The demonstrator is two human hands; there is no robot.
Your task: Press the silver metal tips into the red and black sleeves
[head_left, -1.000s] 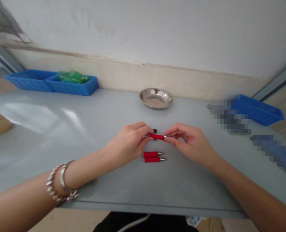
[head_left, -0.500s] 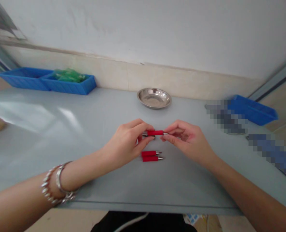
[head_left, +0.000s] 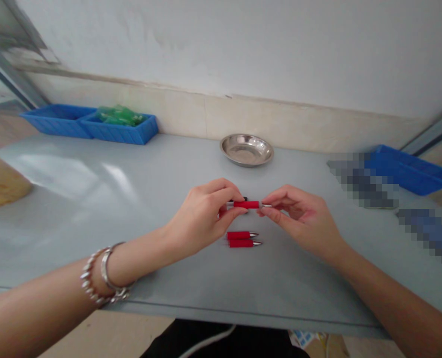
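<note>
Between my two hands a red pen barrel (head_left: 246, 204) lies level above the table, its silver tip (head_left: 266, 205) pointing right. The thumb and fingers of my left hand (head_left: 209, 211) pinch its left end. My right hand (head_left: 299, 211) has its thumb and fingertips closed on the silver tip. I cannot tell whether the tip is joined to the barrel. Two more red pen barrels (head_left: 241, 243) with silver tips lie side by side on the table just below. Part of a dark object (head_left: 245, 199) shows behind the left fingertips, mostly hidden.
A round metal dish (head_left: 246, 161) stands near the wall. Blue bins (head_left: 118, 133) sit at the back left, one holding green plastic. Another blue bin (head_left: 410, 171) and pixelated items (head_left: 370, 189) are at the right. A yellowish object (head_left: 4, 181) is at the left edge.
The whole view has shifted, so the table and its things appear farther right. Both hands keep their hold on the pen; slightly more of the silver tip now shows.
</note>
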